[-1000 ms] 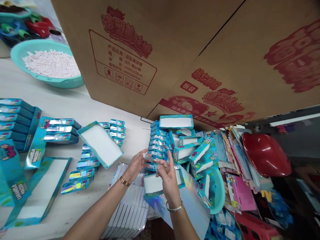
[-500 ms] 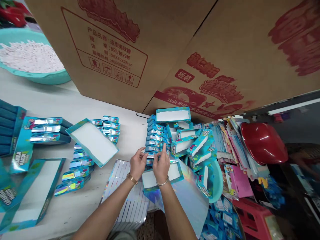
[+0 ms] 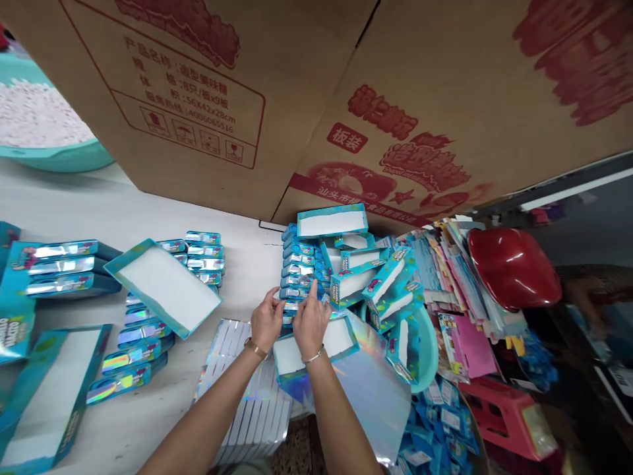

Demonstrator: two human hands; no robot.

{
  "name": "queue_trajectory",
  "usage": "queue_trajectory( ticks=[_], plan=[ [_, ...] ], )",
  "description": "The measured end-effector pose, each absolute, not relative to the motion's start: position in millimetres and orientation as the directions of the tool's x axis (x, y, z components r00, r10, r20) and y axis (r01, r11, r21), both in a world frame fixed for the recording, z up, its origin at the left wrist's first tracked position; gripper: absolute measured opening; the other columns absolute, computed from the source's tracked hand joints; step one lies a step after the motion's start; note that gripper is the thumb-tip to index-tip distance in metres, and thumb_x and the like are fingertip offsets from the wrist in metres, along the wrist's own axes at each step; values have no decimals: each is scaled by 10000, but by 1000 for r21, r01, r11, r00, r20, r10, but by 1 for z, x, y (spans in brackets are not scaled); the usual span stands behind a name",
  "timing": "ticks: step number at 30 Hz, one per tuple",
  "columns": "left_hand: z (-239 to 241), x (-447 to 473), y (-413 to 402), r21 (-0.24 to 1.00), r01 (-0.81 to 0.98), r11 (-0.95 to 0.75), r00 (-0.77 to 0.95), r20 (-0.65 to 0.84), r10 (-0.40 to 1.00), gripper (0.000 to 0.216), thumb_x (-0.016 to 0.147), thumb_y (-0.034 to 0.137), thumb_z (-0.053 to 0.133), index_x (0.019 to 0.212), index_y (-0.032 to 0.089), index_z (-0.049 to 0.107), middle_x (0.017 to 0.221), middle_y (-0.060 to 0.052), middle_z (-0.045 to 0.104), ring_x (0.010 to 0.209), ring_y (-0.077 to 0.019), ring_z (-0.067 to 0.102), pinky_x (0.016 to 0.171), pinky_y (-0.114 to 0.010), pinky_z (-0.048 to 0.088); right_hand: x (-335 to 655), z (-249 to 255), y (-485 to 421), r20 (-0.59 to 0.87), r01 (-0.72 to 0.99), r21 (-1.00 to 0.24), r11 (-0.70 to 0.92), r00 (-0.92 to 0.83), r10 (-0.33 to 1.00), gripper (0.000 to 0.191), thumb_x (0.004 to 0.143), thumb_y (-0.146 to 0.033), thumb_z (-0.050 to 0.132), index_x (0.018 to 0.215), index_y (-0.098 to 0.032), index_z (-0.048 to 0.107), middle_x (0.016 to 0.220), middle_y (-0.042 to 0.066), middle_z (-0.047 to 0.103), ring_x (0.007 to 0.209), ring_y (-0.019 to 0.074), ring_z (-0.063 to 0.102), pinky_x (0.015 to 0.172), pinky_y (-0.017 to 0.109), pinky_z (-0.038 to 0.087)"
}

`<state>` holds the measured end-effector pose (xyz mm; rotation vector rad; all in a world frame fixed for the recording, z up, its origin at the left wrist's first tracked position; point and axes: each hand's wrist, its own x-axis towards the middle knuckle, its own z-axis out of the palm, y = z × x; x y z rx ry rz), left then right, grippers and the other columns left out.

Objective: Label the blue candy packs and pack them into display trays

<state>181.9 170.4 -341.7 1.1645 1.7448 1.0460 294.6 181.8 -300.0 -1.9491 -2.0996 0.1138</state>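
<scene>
right hand (image 3: 310, 324) drawn nearer left hand (image 3: 267, 322), both at blue packets (image 3: 297, 270)

Cardboard wall: forward reach is being blocked by the tall cardboard wall (image 3: 291, 125).
Middle strip: room for passing is being left on the bare surface (image 3: 251, 270), between the left cluster of packs (image 3: 205, 264) and the row of packs (image 3: 299, 270).
Row's near end: access is being taken up by the left hand (image 3: 267, 322) and the right hand (image 3: 311, 324).
Right side: passage is being obstructed by jumbled trays (image 3: 389, 282) and the teal basin (image 3: 429, 359).
Slanted tray: some packs are being covered from above by the slanted tray (image 3: 165, 287).
</scene>
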Motion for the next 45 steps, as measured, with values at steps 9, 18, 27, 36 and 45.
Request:
queue_trajectory(
  ticks=[9,18,27,36,45],
  plan=[
    [-372,193,168,962,-16,273,-320,-264,910,432,858,415,535,1200,154,578,703,8,618,660,-163,601,678,-275,488,290,-301,183,145,985,-151,85,-63,987,682,921,-173,409,1539,-157,124,931,95,637,912,252,571,1035,515,308],
    [-403,187,174,938,-121,324,-358,-346,867,433,740,416,639,1068,135,649,768,-35,624,630,-160,582,684,-311,493,291,-295,184,146,983,-173,68,-43,988,788,807,-32,435,1526,-256,204,1021,89,520,943,243,531,988,455,383],
    [-304,150,206,760,-567,318,-172,-487,857,649,778,684,564,1122,139,635,997,-120,697,779,-175,647,632,-267,502,285,-226,201,-128,198,-966,-167,198,972,505,843,-440,601,1288,-204,554,791,3,506,642,139,475,615,273,450],
    [-276,145,249,491,-757,431,223,-425,877,678,763,728,550,1098,149,661,994,-113,699,814,-180,659,631,-258,528,273,-210,238,-446,-310,-863,-399,93,890,422,670,-467,774,964,-175,699,597,-55,497,508,74,412,480,202,342],
    [-314,162,288,909,-365,201,-294,-318,902,300,702,434,703,784,147,671,628,-4,649,570,-131,579,568,-240,446,262,-284,286,-220,-45,-975,-219,369,903,296,668,-418,706,778,-157,622,661,-19,592,531,99,455,517,233,378]
  ],
)
